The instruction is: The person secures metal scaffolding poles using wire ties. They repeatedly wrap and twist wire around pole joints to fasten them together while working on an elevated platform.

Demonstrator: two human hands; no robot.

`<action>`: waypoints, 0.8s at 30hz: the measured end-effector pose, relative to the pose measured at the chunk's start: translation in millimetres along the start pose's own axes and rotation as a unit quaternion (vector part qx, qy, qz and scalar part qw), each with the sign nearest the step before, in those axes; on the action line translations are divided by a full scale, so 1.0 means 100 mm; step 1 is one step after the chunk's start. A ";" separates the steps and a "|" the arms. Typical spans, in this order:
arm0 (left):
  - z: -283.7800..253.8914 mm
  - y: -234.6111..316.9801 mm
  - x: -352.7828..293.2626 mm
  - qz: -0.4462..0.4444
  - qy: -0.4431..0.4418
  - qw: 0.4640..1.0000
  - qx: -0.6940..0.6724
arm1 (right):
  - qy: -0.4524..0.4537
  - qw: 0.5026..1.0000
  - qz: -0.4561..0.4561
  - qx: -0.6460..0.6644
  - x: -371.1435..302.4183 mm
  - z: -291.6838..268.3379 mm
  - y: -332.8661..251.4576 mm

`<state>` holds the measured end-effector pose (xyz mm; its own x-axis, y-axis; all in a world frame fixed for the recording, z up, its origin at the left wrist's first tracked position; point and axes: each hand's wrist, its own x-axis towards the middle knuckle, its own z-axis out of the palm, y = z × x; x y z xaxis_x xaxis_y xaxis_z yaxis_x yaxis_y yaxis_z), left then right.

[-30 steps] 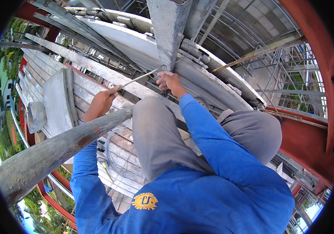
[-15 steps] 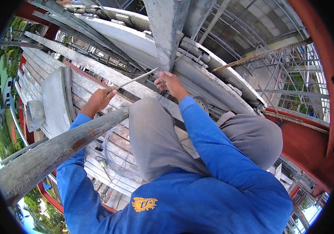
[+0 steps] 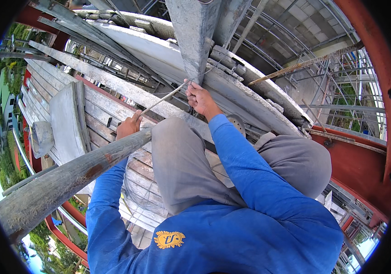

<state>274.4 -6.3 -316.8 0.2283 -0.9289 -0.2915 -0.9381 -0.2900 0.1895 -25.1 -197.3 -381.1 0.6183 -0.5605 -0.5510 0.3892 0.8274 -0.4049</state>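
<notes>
My left hand (image 3: 129, 126) is closed round the near end of a thin metal rod (image 3: 164, 97), which slants up and to the right. At the rod's far end, my right hand (image 3: 199, 98) has its fingers pinched together, with the tip close to its thumb and forefinger. A thin wire (image 3: 207, 71) runs by that tip across the foot of a grey metal post (image 3: 195, 43). What exactly the right fingers pinch is too small to make out. Just below my left hand, a thick weathered pipe (image 3: 74, 182) crosses over my left forearm.
Planks (image 3: 97, 118) form the platform on the left, bearing a grey board (image 3: 69, 116) and a dusty container (image 3: 43, 138). A curved concrete edge (image 3: 250, 98) runs beyond my knees, with a deep drop and scaffolding behind. A red beam (image 3: 350, 166) lies at the right.
My left hand has shifted right and slightly down, its forearm swinging inward with the rod. My right fingers, spread before, have closed near the rod's tip.
</notes>
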 end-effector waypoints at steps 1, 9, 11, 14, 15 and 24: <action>0.06 0.04 -0.05 -0.012 -0.025 1.000 -0.014 | 0.007 1.000 -0.001 0.001 -0.01 0.00 0.00; 0.21 -0.08 -0.09 -0.028 -0.256 0.893 -0.368 | -0.020 0.999 0.028 -0.032 -0.08 -0.06 -0.18; -0.04 0.01 0.02 -0.006 -0.283 0.869 -0.406 | -0.015 0.999 0.019 -0.035 -0.07 -0.09 -0.25; -0.31 0.07 0.05 0.001 -0.275 0.890 -0.363 | -0.011 0.999 0.011 -0.039 -0.06 -0.07 -0.21; -0.18 -0.11 0.05 -0.006 -0.259 0.910 -0.324 | -0.017 0.999 0.014 -0.042 -0.04 -0.02 -0.18; 0.15 -0.31 0.12 0.074 -0.055 0.991 -0.092 | -0.033 0.999 0.009 -0.038 0.01 -0.05 -0.12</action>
<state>302.5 -4.9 -339.7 0.0513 -0.9367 -0.3463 -0.8933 -0.1981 0.4034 -33.1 -208.2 -380.5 0.6689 -0.5407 -0.5101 0.3270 0.8303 -0.4513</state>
